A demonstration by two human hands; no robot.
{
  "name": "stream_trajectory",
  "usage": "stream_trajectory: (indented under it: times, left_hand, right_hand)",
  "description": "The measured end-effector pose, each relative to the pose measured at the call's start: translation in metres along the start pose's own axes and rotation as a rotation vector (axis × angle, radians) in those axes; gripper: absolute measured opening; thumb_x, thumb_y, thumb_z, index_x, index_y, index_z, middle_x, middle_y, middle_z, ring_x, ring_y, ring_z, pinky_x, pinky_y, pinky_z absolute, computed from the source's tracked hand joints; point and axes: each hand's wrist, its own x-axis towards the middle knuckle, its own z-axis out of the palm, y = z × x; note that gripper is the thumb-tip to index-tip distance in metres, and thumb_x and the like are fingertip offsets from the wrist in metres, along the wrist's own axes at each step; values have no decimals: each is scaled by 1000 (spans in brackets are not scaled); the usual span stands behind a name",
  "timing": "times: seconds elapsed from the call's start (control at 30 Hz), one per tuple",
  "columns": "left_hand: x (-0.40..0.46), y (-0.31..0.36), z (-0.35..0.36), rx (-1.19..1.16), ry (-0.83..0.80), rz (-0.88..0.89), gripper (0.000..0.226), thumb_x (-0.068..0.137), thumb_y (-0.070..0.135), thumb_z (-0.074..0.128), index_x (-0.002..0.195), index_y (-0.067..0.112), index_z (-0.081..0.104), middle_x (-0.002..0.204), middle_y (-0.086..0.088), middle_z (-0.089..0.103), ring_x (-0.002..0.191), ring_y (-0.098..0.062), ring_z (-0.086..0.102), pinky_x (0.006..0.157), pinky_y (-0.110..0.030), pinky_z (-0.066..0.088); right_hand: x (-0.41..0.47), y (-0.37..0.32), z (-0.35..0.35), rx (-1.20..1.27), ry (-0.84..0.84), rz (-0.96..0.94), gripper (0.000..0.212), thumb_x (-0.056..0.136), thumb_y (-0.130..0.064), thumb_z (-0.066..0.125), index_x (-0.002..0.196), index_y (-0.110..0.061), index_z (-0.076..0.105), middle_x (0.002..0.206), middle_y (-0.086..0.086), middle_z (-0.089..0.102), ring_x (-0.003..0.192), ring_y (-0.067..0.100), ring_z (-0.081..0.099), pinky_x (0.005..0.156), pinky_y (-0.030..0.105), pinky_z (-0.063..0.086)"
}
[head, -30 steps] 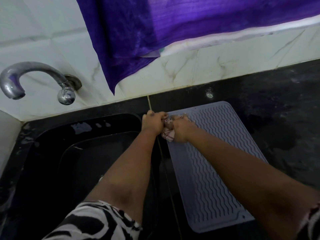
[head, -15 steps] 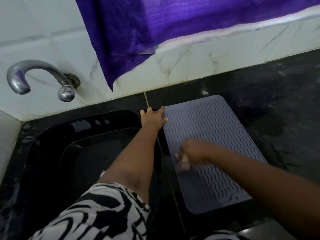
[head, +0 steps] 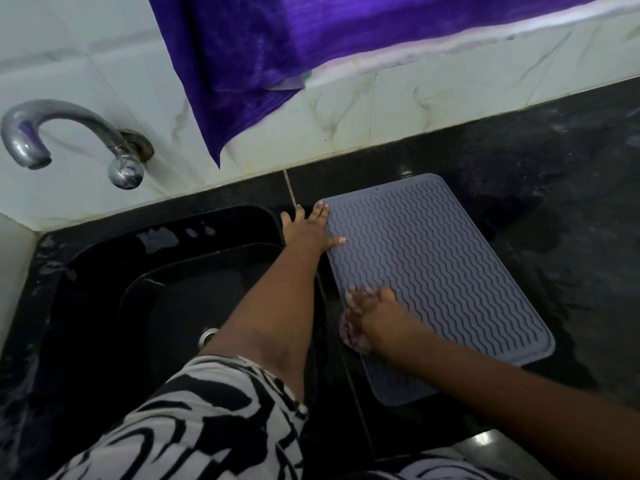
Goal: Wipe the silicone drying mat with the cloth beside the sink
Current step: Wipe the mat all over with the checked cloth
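Lying on the black countertop (head: 554, 202), just to the right of the sink (head: 104, 271), is one grey silicone drying mat (head: 433, 271) with wavy ridges and rounded corners. Its long side runs from the wall toward the person, and it is a little turned against the counter edge.

One black sink is in view, the only container here. Inside it I can see a round metal drain (head: 207, 336), partly hidden behind the left arm, and some wet shine on the back wall of the basin. Whether water stands at the bottom, I cannot tell, because the basin is very dark.

Two hands are at work. The left hand (head: 308, 230) is spread flat, fingers extended, and presses on the far left corner of the mat; it holds nothing, and part of it lies on the counter strip between sink and mat. The right hand (head: 374, 317) is closed around one small light-coloured cloth (head: 349, 336), bunched under the palm, and rests on the left edge of the mat near its middle. This hand and cloth are blurred, so the fingers cannot be counted clearly.

One curved metal tap (head: 69, 133) comes out of the white tiled wall (head: 450, 98) above the sink. One purple cloth (head: 277, 46) hangs down over the tiles, well above the mat. A black-and-white patterned sleeve (head: 190, 420) covers the left upper arm.
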Motion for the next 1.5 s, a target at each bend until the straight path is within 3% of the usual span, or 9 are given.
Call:
stream_trajectory:
  times: [0.17,0.4,0.5,0.73,1.0,1.1,1.23,1.37,1.5]
  left_hand:
    - [-11,6,-4,19,31,-17,94,85,78,29,153,27,-11,161,9,-12,148,-30,-9,115,-58,0]
    - [-38,16,10,-41,357,75,67,95,46,42,153,27,13,157,-11,24,144,-31,17,112,-53,15]
    - [-51,22,31,-70,441,84,43,94,46,43,134,31,45,123,-9,60,119,-26,45,99,-45,26]
    - [-55,27,32,5,357,-17,44,96,52,38,134,31,43,120,-9,59,120,-25,38,99,-46,22]
    - [-77,27,7,13,171,36,65,92,56,48,149,33,26,160,-5,19,148,-29,5,113,-60,-9]
    - [-99,35,10,-154,243,79,74,88,58,54,149,28,25,159,-10,21,146,-30,13,116,-52,6]
    - [-130,53,38,-194,236,26,59,81,59,61,131,30,46,137,-12,46,130,-28,34,107,-44,22]
    - [-144,59,55,-105,92,-15,78,86,65,50,148,32,17,152,-14,32,144,-31,16,116,-50,3]
    - [-145,63,58,-87,109,-45,78,88,65,43,151,32,11,154,-12,32,145,-31,14,117,-50,-6]
  right_hand:
    - [-34,-4,-28,147,-278,56,31,92,-24,55,120,-12,62,124,11,60,116,29,54,97,38,41]
    - [29,14,-65,154,52,115,35,95,-22,53,128,-11,58,130,10,58,120,25,53,107,36,39]
    - [32,4,-38,-183,29,94,48,99,-26,42,144,-8,39,154,14,32,139,29,34,114,41,30]
    - [-37,-15,42,-470,-156,-13,74,96,-48,35,153,-10,8,161,17,-4,147,36,11,118,48,18]
    - [-83,-7,-5,59,-241,-22,35,95,-18,53,129,-12,57,133,9,54,119,24,53,95,26,41]
    - [-73,-1,-23,470,-57,43,23,94,-12,52,112,-3,65,118,14,59,115,27,55,104,34,43]
    - [-69,-2,-3,135,30,-13,28,98,-12,44,122,-3,55,139,15,49,118,23,47,102,29,44]
    - [-87,-7,44,-308,-85,-29,65,98,-26,44,154,-10,13,162,12,-2,146,41,7,121,50,13]
    - [-111,-12,62,-454,-99,-87,69,97,-31,46,152,-6,14,161,17,6,141,40,20,117,46,19]
